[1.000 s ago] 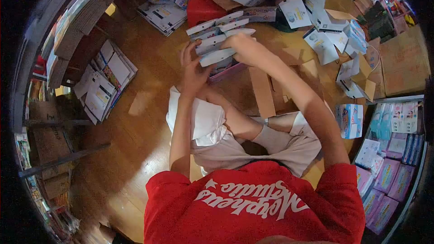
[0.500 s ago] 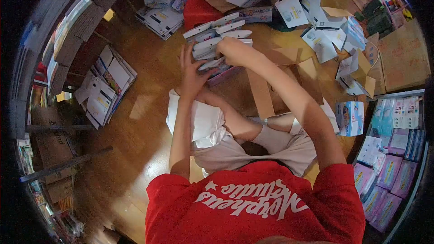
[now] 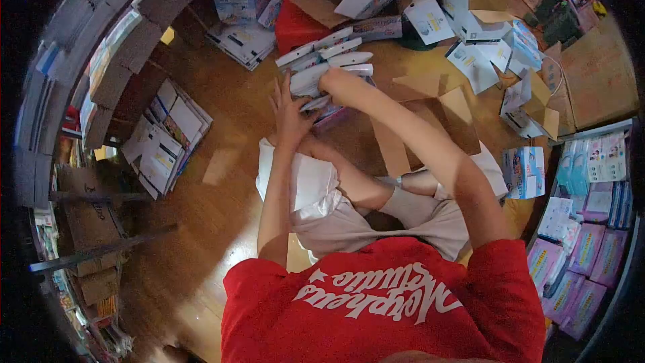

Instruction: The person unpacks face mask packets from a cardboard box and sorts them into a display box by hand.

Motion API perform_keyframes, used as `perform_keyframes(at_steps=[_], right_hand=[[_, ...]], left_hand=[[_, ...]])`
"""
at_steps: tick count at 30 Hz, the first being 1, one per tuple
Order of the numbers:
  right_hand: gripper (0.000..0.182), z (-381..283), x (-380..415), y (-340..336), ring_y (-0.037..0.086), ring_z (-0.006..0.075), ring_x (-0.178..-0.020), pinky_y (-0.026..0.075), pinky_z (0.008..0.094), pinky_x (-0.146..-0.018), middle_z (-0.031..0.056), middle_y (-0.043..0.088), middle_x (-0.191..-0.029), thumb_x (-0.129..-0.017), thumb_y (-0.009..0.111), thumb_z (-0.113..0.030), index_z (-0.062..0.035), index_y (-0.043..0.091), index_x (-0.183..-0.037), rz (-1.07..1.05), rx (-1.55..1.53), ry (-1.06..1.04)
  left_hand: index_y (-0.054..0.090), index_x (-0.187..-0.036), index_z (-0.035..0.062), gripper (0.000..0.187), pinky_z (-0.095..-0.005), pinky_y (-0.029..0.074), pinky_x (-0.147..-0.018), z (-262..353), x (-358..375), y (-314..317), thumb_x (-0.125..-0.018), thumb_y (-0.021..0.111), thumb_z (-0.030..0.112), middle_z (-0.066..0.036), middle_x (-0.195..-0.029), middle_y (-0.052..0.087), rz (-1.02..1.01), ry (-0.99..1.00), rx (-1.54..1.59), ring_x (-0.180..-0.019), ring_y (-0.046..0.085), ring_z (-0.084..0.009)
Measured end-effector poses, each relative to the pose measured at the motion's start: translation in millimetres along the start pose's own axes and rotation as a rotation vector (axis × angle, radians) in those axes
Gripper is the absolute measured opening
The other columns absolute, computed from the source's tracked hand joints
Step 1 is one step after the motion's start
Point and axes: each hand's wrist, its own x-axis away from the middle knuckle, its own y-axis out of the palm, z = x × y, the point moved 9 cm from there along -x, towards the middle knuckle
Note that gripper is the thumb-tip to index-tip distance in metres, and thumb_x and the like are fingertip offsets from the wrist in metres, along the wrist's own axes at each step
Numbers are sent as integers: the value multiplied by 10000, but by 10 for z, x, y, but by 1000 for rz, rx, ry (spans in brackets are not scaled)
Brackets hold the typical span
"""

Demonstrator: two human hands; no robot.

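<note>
Flat white packets (image 3: 309,82) with printed faces stand packed in rows at the upper middle, in a box whose pinkish edge (image 3: 330,118) shows at the near side. My left hand (image 3: 292,111) is at their near left corner, fingers spread along the side and thumb reaching across the front. Over the near packets, my right hand (image 3: 339,86) is closed, its fingertips hidden down among them. It appears to grip a packet there. Between my legs and the packets is an open cardboard carton (image 3: 430,138) with raised flaps.
Flattened printed cartons (image 3: 164,141) lie on the wooden floor at left, near shelving. Opened white boxes (image 3: 480,40) are scattered at upper right. A tray (image 3: 631,161) of pink and blue packs stands at right. A red object (image 3: 289,27) sits behind the packets.
The whole view has shifted slightly. My left fingers have drawn a little closer together beside the packets; my right hand stays over them.
</note>
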Motion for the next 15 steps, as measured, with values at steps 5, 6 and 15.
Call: perform_keyframes(at_steps=[5,6,15], right_hand=[[232,142,149,130,622,372,-881,495,431,-794,217,641,-881,-642,630,33,-30,682,-858,-119,-53,98],[247,127,197,101,620,371,-889,494,430,-799,212,643,-885,-642,632,32,-36,684,-873,-112,-69,90],[370,80,204,220,611,366,-950,496,420,-830,216,642,-941,-611,637,70,-50,688,-956,-104,-120,22]], left_hand=[[698,-936,109,362,-561,177,-1087,-4,113,-116,-611,816,218,-137,-1486,253,63,41,41,-1366,177,-415],[677,-986,104,405,-536,202,-1086,-74,144,-66,-619,811,207,-148,-1474,274,51,60,43,-1354,214,-408],[401,-1332,73,768,-386,398,-972,-278,-119,-12,-677,797,136,-191,-1269,511,58,-93,477,-1158,505,-329]])
